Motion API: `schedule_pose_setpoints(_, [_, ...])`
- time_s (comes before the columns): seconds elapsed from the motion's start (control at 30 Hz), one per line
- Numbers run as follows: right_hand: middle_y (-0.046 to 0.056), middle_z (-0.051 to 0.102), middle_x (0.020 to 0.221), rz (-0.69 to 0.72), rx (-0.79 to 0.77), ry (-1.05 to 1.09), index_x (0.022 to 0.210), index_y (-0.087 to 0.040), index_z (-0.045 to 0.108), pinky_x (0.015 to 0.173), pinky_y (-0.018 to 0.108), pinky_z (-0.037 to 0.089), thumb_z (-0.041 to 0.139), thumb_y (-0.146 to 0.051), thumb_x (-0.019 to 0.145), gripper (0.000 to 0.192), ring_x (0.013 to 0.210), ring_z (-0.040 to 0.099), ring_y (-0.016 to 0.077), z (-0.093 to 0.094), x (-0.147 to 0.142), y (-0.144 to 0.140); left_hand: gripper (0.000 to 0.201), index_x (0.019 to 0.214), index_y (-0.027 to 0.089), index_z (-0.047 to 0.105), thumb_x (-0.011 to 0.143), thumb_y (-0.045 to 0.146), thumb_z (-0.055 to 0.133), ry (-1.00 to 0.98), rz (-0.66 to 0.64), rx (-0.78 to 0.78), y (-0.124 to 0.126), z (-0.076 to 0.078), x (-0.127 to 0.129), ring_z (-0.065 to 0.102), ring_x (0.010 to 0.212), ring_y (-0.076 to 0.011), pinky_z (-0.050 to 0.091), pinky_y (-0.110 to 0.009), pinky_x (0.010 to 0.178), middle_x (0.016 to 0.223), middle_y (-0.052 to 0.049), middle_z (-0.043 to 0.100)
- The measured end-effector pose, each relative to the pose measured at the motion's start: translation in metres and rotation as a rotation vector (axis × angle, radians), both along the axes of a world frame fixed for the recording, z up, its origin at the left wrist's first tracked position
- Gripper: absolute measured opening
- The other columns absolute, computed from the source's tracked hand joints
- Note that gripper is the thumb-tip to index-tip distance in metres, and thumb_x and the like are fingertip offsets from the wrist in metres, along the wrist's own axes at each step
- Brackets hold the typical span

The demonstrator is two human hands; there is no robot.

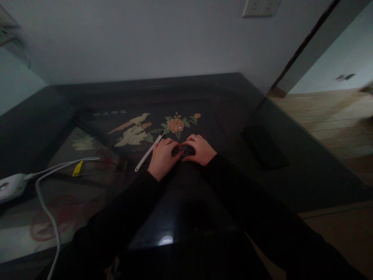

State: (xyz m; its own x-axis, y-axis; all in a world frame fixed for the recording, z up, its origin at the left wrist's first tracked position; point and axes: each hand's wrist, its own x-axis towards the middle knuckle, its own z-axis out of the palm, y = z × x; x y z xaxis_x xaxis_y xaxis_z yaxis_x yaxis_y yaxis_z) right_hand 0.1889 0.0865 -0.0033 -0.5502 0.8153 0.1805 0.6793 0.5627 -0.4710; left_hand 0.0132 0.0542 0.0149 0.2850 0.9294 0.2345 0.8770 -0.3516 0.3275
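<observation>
Both my hands meet over a small black object (188,150) with faint pale markings, low on the dark tabletop; its kind I cannot make out. My left hand (165,156) is closed, thumb and fingers pinching its left end. Curled around the right end is my right hand (201,150), with a ring on one finger. A slim white stick (144,158) with a hole at its near end lies slanted beside my left hand, its upper part passing close to the knuckles. The fingers hide much of the black object.
The glossy dark table (233,194) bears a bird-and-flower picture (175,125). A flat black item (265,147) lies at the right. On the left are a white power strip (13,187), a pale cable (48,212) and a yellow tag (77,168). A wall (145,42) stands behind.
</observation>
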Motion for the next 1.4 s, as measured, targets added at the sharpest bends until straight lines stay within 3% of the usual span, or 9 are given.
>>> schedule_pose_setpoints(1.23, [0.01,0.056,0.109,-0.04,0.007,0.005,0.11,-0.018,0.068,0.085,0.041,0.043,0.08,-0.044,0.066,0.053,0.103,0.051,0.0278,0.0007,-0.0021,-0.0017,0.007,0.087,0.021,0.064,0.087,0.028,0.062,0.114,-0.09,0.112,-0.0042,-0.0037,-0.0004,0.059,0.093,-0.0257,0.037,-0.041,0.084,0.091,-0.005,0.069])
schedule_pose_setpoints(1.4, [0.01,0.055,0.11,-0.025,0.017,0.005,0.112,-0.018,0.067,0.086,0.042,0.043,0.079,-0.041,0.069,0.051,0.103,0.051,0.0278,-0.0004,0.0002,0.0,0.002,0.085,0.021,0.066,0.084,0.023,0.064,0.017,-0.071,0.13,-0.0019,0.0008,-0.0025,0.06,0.094,-0.0252,0.04,-0.04,0.085,0.093,-0.005,0.07])
